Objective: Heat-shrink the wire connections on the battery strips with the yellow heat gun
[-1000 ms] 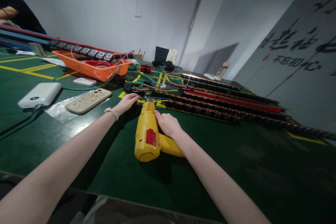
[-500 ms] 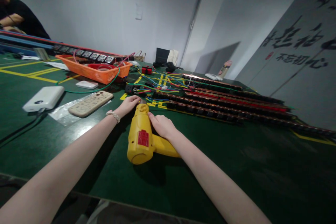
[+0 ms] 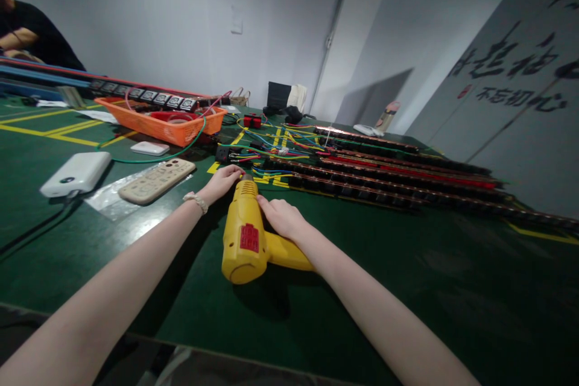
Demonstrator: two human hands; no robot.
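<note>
right hand grips heat gun; left hand, hold unclear; wall reads 不忘初心.

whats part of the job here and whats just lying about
Likely in the job:
yellow heat gun, in the right hand
coloured wires just beyond it

Apparently just lying about:
beige-cased phone
clear plastic bag
white power bank

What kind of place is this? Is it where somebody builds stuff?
It looks like a workshop, maybe one for electrical things. You can see a yellow heat gun, lots of colored wires, and an orange basket, all at a big green table.
</note>
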